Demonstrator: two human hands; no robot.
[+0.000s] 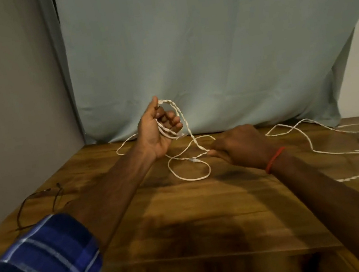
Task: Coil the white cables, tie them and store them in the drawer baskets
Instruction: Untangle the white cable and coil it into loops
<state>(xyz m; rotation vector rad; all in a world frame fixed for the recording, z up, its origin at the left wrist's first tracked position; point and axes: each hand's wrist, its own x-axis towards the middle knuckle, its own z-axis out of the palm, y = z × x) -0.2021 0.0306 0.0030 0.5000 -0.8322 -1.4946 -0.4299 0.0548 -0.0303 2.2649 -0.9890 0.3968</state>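
Coiling underway: left hand (158,132) grips cable (179,112) loops, right hand (239,147) pinches the strand; next, another loop.

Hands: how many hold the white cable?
2. The left hand, raised, grips coils of the cable; the right hand, lower, pinches a strand.

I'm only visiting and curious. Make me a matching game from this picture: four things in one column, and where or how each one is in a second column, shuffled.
Things:
1. left hand
2. right hand
3. red wristband
4. dark cord

Places or states:
A. lying on the left side of the wooden table
B. raised, gripping loops of white cable
C. around the right wrist
D. low over the table, pinching one strand of the cable

Pairs: 1-B, 2-D, 3-C, 4-A
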